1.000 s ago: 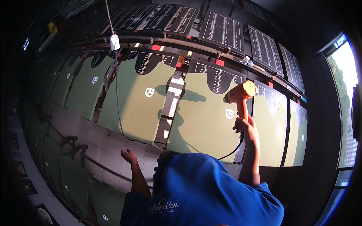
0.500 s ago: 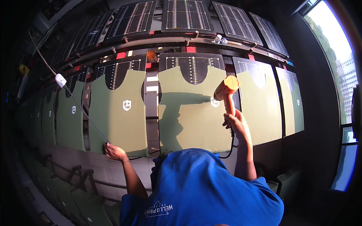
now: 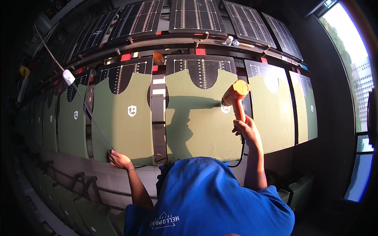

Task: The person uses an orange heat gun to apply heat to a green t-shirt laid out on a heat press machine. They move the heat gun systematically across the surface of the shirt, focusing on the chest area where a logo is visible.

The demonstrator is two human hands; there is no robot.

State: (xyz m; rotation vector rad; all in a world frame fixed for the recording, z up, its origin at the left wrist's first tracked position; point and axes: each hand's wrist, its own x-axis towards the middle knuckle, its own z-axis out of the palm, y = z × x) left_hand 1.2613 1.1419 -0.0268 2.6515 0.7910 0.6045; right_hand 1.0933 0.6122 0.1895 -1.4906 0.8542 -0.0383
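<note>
My right hand (image 3: pixel 246 131) grips the handle of an orange heat gun (image 3: pixel 235 96). Its nozzle points at a small white emblem on the chest of an olive green shirt (image 3: pixel 197 122) stretched over a black printing board. The gun's black cord (image 3: pixel 239 155) hangs below my wrist. My left hand (image 3: pixel 118 160) rests with curled fingers on the lower hem of the neighbouring green shirt (image 3: pixel 124 129), which carries a white emblem (image 3: pixel 132 111). My blue shirt (image 3: pixel 204 196) fills the lower middle of the view.
More green shirts on boards run in a row to the left (image 3: pixel 73 122) and right (image 3: pixel 271 114). Black ruled boards (image 3: pixel 197 15) hang above. A white box on a thin cable (image 3: pixel 68 77) crosses at the left. A bright window (image 3: pixel 350 47) is at the right.
The view has swung, so the row of shirts sits more centred. My left hand has come up onto the hem of the left shirt. The heat gun stays aimed at the emblem.
</note>
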